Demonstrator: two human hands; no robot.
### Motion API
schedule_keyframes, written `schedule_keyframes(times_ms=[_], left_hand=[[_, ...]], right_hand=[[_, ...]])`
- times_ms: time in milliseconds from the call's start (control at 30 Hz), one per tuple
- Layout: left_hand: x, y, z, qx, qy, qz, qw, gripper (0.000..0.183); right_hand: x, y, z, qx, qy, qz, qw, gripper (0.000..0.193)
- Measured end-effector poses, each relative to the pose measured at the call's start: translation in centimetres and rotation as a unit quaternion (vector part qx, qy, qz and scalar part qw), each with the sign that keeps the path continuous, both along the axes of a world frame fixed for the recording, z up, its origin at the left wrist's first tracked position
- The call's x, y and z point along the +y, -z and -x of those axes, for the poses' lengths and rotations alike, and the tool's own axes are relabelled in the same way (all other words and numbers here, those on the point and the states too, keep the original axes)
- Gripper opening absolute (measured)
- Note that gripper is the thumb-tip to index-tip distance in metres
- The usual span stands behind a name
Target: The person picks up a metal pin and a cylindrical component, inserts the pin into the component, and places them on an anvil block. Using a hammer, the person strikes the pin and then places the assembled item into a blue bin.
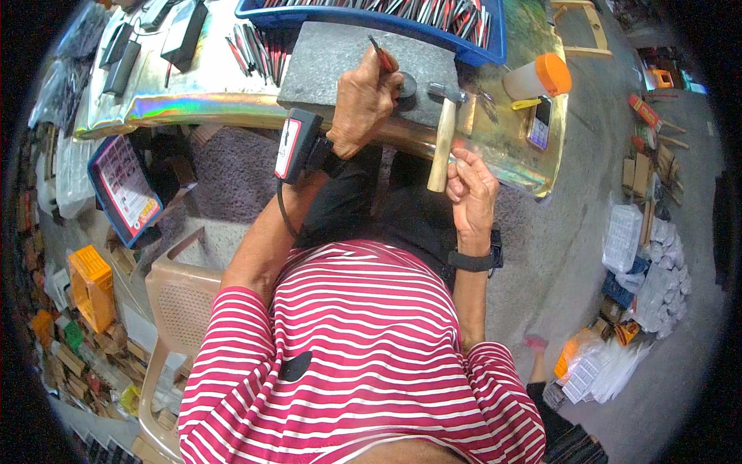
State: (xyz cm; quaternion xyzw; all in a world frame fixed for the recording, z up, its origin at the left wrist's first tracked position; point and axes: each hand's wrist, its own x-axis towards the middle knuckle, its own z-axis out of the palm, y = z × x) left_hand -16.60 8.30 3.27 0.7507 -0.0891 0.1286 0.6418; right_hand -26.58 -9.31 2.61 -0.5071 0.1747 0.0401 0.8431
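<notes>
My left hand (362,104) is closed on a slim red-and-dark rod-like piece (380,52), its tip pointing up and away, above a grey stone block (325,58). A dark round metal piece (406,87) shows beside those fingers, partly covered. A hammer (442,143) lies with its metal head on the block's right end and its wooden handle sticking out toward me. Just right of the handle is my right hand (473,185), apart from it, thumb and fingertips pinched together. Whatever they hold, if anything, is too small to make out.
A blue tray (498,39) full of slim red, black and silver pieces stands behind the block; more (255,54) lie left. An orange-lidded jar (533,77) and a phone (539,124) are at right. A plastic chair (182,290) stands at my left.
</notes>
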Motion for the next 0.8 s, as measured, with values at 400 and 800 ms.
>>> schedule_keyframes(times_ms=[400,800], left_hand=[[0.2,-0.6,-0.1,-0.069,0.010,-0.106,0.992,0.012],[0.7,-0.5,-0.8,-0.155,0.099,-0.181,0.966,0.019]], right_hand=[[0.0,-0.2,-0.3,0.012,-0.029,0.181,0.983,0.019],[1.5,-0.3,-2.0,0.031,-0.104,-0.062,0.992,0.026]])
